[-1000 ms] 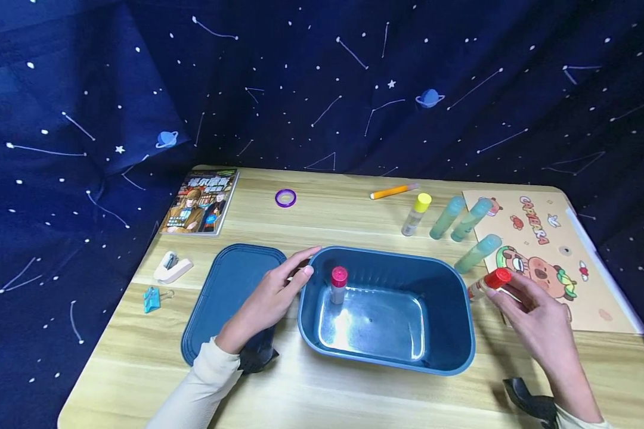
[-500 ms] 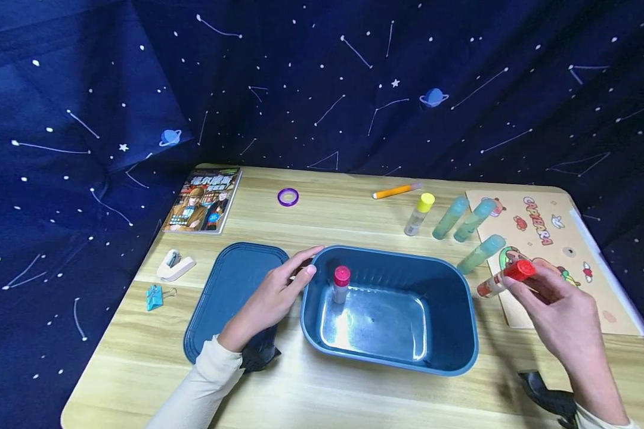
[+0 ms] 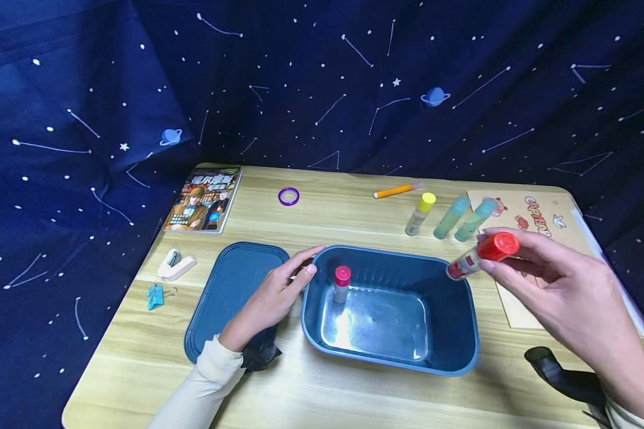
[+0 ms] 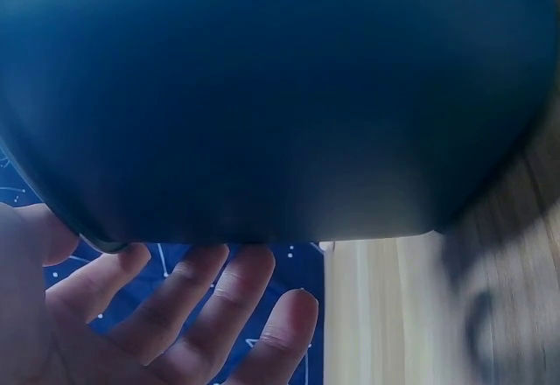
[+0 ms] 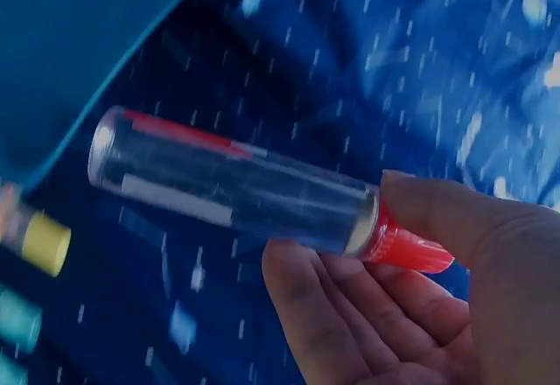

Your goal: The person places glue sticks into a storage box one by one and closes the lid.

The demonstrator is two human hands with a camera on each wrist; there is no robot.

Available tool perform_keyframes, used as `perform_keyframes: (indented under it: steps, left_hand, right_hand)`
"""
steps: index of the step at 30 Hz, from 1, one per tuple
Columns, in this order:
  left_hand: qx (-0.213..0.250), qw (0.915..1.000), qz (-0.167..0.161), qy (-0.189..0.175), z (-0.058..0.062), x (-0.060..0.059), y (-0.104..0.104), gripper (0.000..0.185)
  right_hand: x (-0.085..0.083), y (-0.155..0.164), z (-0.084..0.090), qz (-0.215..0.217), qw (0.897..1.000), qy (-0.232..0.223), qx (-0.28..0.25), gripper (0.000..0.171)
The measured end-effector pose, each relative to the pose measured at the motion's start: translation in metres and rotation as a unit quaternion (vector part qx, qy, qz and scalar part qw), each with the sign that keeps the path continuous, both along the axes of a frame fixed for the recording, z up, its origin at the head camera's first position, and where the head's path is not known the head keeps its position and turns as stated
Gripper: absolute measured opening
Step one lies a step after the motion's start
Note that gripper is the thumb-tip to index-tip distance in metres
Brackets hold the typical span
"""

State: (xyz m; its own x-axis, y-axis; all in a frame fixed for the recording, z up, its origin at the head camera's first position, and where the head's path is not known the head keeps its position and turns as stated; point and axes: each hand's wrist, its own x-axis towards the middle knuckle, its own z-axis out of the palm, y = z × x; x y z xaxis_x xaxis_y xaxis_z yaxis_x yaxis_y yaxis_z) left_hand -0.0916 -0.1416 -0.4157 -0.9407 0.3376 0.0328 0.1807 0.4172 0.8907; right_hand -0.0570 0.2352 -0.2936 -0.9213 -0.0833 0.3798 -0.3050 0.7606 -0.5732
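Bin (image 3: 445,322): dark blue smooth plastic, rectangular with rounded corners, a ribbed far wall and a glossy floor.
Lid (image 3: 236,280): matching blue, flat, grooved along its edge, lying left of the bin and partly beneath your left wrist.
Table (image 3: 322,402): pale wood grain.
Left hand (image 3: 273,292): extends from the near left, fingers loosely straight and spread, touching the bin's left end towards the far corner.
Right hand (image 3: 558,274): raised at the right, well apart from your left, thumb and fingers pinching the red-capped tube (image 3: 473,260) at its cap end.
Red-capped tube: clear cylinder with red and white label patches; you hold it tilted, base pointing left and down, at the bin's far right corner; you cannot tell whether it touches the rim.
Pink-capped tube (image 3: 341,286): upright inside the bin, towards the left end.
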Motion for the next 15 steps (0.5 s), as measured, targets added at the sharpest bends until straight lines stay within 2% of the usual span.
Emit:
perform_keyframes:
  steps: [3,6,10,15]
  left_hand:
    - [0.0,1.0,0.001,0.002,-0.001,0.0,0.0,0.042]
    - [-0.001,1.0,0.002,0.001,-0.001,0.001,-0.001,0.042]
    - [-0.001,1.0,0.002,-0.002,-0.001,0.001,-0.001,0.042]
    - [-0.001,1.0,0.004,-0.004,-0.001,0.0,0.0,0.043]
  right_hand:
    - [-0.004,-0.022,0.006,0.075,0.997,-0.016,0.007,0.046]
    - [-0.009,-0.043,0.008,0.155,0.987,-0.047,0.006,0.043]
    - [-0.015,-0.069,0.002,0.245,0.963,-0.112,-0.019,0.037]
    - [-0.022,-0.093,-0.01,0.307,0.931,-0.196,-0.033,0.031]
